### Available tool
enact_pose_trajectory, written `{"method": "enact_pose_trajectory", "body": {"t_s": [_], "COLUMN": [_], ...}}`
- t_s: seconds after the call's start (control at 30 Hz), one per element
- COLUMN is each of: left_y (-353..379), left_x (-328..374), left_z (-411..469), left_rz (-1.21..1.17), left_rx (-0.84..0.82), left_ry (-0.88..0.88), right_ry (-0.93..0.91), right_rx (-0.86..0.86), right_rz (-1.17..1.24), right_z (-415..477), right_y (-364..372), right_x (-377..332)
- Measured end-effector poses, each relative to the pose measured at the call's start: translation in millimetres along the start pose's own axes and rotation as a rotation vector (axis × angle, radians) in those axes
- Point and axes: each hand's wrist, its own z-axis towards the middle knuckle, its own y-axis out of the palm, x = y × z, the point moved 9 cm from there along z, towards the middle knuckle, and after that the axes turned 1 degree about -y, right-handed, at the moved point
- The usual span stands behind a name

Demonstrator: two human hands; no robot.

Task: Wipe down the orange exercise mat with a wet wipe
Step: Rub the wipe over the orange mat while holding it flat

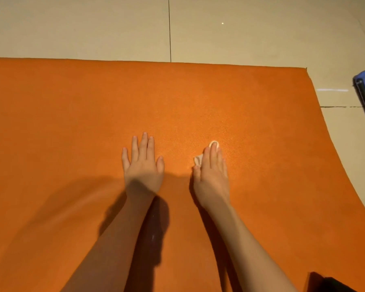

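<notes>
Orange mat (72, 112) is spread on the floor (240, 28), the wipe (198, 160) pressed to its middle under straight fingers of the right grip (212, 173), not clasped. The left grip (143, 165) is laid flat, empty. One fast stroke, and the bunched wipe could be rolled up or left behind.

The orange exercise mat (72, 123) lies unrolled and flat on the pale tiled floor (93, 28). Its far edge runs straight across the view and its right edge curves away toward the near side. Its surface is finely textured and evenly coloured. The wet wipe (198, 160) is small, white and crumpled, pressed onto the mat right of centre under the flat fingers of the right hand (212, 171). Only bits of it show, at the fingertips and beside the thumb.
</notes>
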Motion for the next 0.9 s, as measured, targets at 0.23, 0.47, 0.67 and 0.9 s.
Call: {"method": "enact_pose_trajectory", "body": {"t_s": [0.23,0.47,0.67,0.9], "left_y": [-2.2,0.3,0.1,2.1], "left_x": [1.9,-0.2,0.3,-0.2], "left_z": [-1.8,-0.1,-0.4,-0.1], "left_rz": [0.017,0.019,0.046,0.032], "left_rx": [0.097,0.065,0.051,0.012], "left_ry": [0.046,0.024,0.012,0.002], "right_ry": [-0.295,0.055,-0.213,-0.064], "right_rx": [-0.015,0.123,0.041,0.075], "right_rz": [-0.036,-0.016,-0.072,-0.006], "right_z": [19.5,28.0,54.0,33.2], "right_y": [11.4,3.8,2.5,6.8], "right_x": [-37.2,-8.6,-26.0,-26.5]}}
